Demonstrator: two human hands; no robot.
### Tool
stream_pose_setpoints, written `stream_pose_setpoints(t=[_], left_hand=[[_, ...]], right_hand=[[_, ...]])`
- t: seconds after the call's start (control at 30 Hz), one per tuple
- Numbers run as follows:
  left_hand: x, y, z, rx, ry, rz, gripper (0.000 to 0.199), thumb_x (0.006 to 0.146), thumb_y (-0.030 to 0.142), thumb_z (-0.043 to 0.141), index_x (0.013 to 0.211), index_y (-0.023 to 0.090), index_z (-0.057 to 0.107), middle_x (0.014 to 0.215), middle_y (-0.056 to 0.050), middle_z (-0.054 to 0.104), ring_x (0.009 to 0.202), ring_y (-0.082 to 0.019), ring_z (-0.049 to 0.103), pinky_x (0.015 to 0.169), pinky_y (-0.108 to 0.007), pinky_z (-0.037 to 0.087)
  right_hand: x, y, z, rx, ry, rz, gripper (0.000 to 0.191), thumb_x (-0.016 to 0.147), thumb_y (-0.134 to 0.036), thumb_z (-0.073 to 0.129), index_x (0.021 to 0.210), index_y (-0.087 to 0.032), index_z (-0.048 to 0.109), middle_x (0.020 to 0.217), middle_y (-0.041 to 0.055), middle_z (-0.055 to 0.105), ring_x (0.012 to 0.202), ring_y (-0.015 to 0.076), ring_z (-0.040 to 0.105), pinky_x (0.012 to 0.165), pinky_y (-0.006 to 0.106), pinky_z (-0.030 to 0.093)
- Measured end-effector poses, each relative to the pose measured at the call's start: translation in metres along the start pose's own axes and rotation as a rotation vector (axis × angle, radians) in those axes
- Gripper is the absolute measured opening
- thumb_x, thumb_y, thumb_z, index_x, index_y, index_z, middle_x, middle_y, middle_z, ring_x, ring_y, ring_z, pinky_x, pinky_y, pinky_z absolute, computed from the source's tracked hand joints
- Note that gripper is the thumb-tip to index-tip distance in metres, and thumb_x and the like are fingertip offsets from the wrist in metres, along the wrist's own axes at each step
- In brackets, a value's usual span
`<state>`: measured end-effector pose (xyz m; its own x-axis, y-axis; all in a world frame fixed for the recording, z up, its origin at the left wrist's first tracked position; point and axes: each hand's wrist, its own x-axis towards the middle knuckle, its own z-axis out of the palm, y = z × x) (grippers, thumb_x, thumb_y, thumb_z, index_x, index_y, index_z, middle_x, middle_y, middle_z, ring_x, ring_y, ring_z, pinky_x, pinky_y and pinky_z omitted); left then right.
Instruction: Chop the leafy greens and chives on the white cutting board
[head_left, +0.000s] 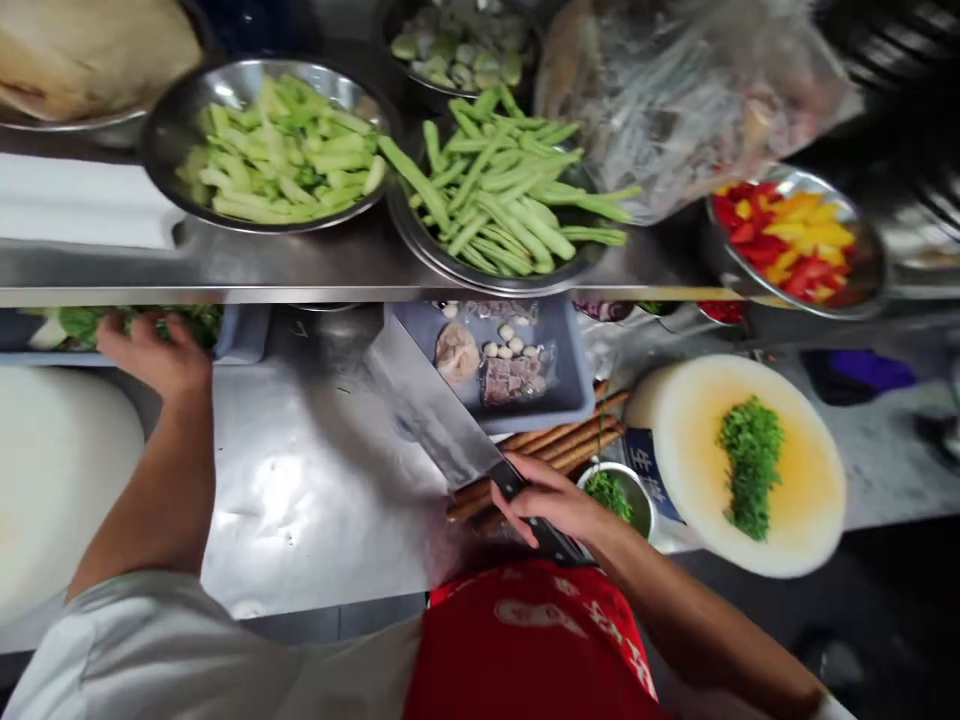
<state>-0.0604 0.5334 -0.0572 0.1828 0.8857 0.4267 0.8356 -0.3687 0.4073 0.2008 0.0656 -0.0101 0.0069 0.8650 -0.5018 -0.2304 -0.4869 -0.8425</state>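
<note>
My right hand point(551, 497) grips the black handle of a wide-bladed cleaver point(442, 410). Its blade slants up and left above the steel counter, partly covering a grey tray point(577, 408) that holds small wrapped packets and round white pieces. At the far left, my left hand point(157, 355) reaches over leafy greens point(199, 325) in another tray point(244, 335), fingers apart and bent down onto the leaves. Whether any leaf lies under the fingertips is hard to see. Chopped green herbs point(752, 465) lie on a round white cutting board point(817, 480) at the right.
A steel shelf point(300, 270) crosses above the counter, bearing bowls of cut celery-like stalks point(285, 155), green beans point(517, 200) and red and yellow peppers point(787, 235). Brown sticks point(577, 450) and a small bowl of herbs point(611, 495) sit by my right hand. Another white board point(60, 470) stands left.
</note>
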Motion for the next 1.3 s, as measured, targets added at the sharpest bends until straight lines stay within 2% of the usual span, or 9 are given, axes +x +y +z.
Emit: stream_pose_setpoints(t=[0.1, 0.2, 0.4, 0.53, 0.67, 0.83, 1.0, 1.17, 1.3], left_hand=[[-0.062, 0.051, -0.005, -0.050, 0.074, 0.095, 0.027, 0.094, 0.047, 0.045, 0.102, 0.023, 0.055, 0.137, -0.007, 0.050, 0.133, -0.025, 0.046, 0.115, -0.050, 0.037], [-0.140, 0.126, -0.017, -0.266, 0.007, 0.280, 0.026, 0.093, 0.050, 0.046, 0.092, 0.026, 0.058, 0.124, -0.004, 0.060, 0.125, -0.024, 0.055, 0.111, -0.049, 0.044], [-0.287, 0.317, -0.039, -0.637, -0.286, 0.794, 0.022, 0.092, 0.041, 0.061, 0.109, 0.028, 0.065, 0.125, -0.009, 0.063, 0.122, -0.029, 0.058, 0.107, -0.051, 0.047], [-0.374, 0.438, -0.003, -0.579, -0.593, 1.201, 0.063, 0.081, 0.050, 0.074, 0.135, 0.020, 0.058, 0.150, -0.016, 0.048, 0.142, -0.038, 0.041, 0.121, -0.056, 0.030], [-0.451, 0.528, 0.053, -0.386, -0.778, 1.321, 0.075, 0.086, 0.060, 0.064, 0.146, 0.016, 0.050, 0.159, -0.019, 0.037, 0.150, -0.040, 0.027, 0.124, -0.059, 0.017], [-0.519, 0.611, 0.125, -0.132, -0.869, 1.295, 0.074, 0.095, 0.062, 0.044, 0.154, 0.017, 0.041, 0.165, -0.015, 0.028, 0.154, -0.034, 0.020, 0.127, -0.051, 0.014], [-0.538, 0.674, 0.190, -0.059, -0.821, 0.949, 0.076, 0.098, 0.059, 0.040, 0.156, 0.011, 0.034, 0.166, -0.018, 0.022, 0.155, -0.033, 0.017, 0.127, -0.049, 0.013], [-0.551, 0.727, 0.215, -0.107, -0.830, 0.819, 0.078, 0.095, 0.061, 0.046, 0.157, 0.015, 0.034, 0.168, -0.014, 0.018, 0.156, -0.031, 0.014, 0.127, -0.047, 0.016], [-0.586, 0.744, 0.207, -0.053, -0.854, 0.857, 0.065, 0.092, 0.050, 0.057, 0.147, 0.015, 0.050, 0.164, -0.014, 0.029, 0.153, -0.033, 0.023, 0.127, -0.048, 0.019]], right_hand=[[-0.079, 0.024, -0.008, -0.389, 0.103, -0.103, 0.055, 0.076, -0.023, 0.050, 0.131, -0.021, 0.059, 0.101, 0.0062, 0.071, 0.087, 0.0207, 0.067, 0.079, 0.032, 0.055], [-0.141, 0.051, -0.012, -0.757, 0.191, -0.141, 0.076, 0.081, -0.015, 0.049, 0.156, -0.022, 0.038, 0.141, 0.0130, 0.056, 0.125, 0.0261, 0.056, 0.107, 0.040, 0.044], [-0.219, 0.104, -0.034, -1.073, 0.392, 0.031, 0.076, 0.087, -0.014, 0.051, 0.160, -0.027, 0.032, 0.135, 0.0159, 0.053, 0.105, 0.0255, 0.064, 0.097, 0.040, 0.051], [-0.270, 0.140, -0.060, -1.120, 0.496, 0.074, 0.070, 0.091, -0.017, 0.049, 0.158, -0.030, 0.036, 0.135, 0.0149, 0.054, 0.096, 0.0248, 0.066, 0.089, 0.039, 0.053], [-0.331, 0.191, -0.103, -1.100, 0.561, 0.078, 0.071, 0.088, -0.015, 0.049, 0.157, -0.031, 0.038, 0.131, 0.0129, 0.057, 0.089, 0.0217, 0.066, 0.083, 0.035, 0.052], [-0.423, 0.278, -0.191, -0.995, 0.533, 0.037, 0.078, 0.081, -0.010, 0.049, 0.156, -0.030, 0.039, 0.126, 0.0122, 0.060, 0.088, 0.0213, 0.066, 0.079, 0.032, 0.051], [-0.492, 0.359, -0.291, -0.520, 0.617, -0.121, 0.082, 0.070, -0.011, 0.053, 0.151, -0.023, 0.046, 0.121, 0.0105, 0.066, 0.097, 0.0234, 0.066, 0.083, 0.033, 0.052], [-0.471, 0.387, -0.389, 0.425, 0.590, -0.299, 0.045, 0.064, -0.024, 0.057, 0.109, -0.022, 0.059, 0.088, 0.0020, 0.065, 0.056, 0.0137, 0.055, 0.044, 0.024, 0.041], [-0.439, 0.379, -0.462, 0.677, 0.557, -0.329, 0.029, 0.057, -0.020, 0.058, 0.084, -0.023, 0.049, 0.080, -0.0006, 0.065, 0.055, 0.0128, 0.055, 0.045, 0.024, 0.041]])
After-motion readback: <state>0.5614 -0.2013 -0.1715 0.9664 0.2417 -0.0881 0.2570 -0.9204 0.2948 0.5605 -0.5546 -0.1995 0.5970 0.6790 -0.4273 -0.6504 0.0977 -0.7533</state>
